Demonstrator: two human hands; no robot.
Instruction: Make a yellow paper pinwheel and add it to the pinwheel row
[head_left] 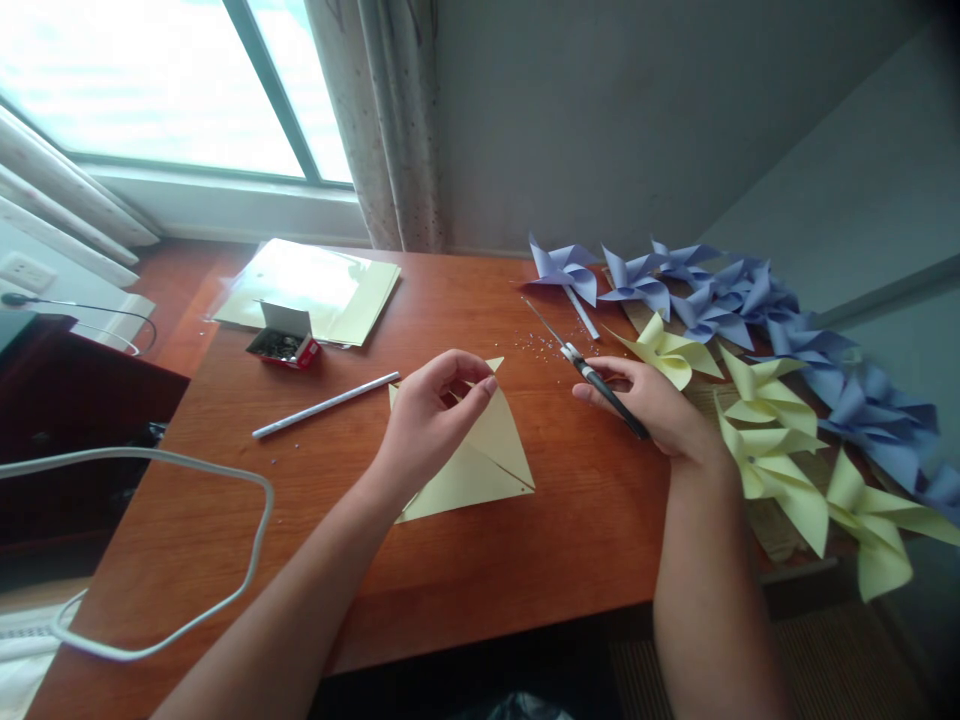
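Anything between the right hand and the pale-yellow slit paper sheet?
No visible obstacle between the right hand and the pale-yellow slit paper sheet, only brown wooden tabletop. The left hand hides part of the sheet from view.

The square paper [469, 480] is pale yellow, matching the yellow pinwheels [784, 482]; the other pinwheels [712, 315] are lavender-blue. The tool [609, 394] has a black handle and whitish collar. The bench [577, 545] is reddish-brown with faint wood grain, the small box [308, 353] red, the stick [326, 405] whitish, the cable [266, 505] white, the curtain [386, 120] pale with dark flecks, the wall [570, 130] grey.
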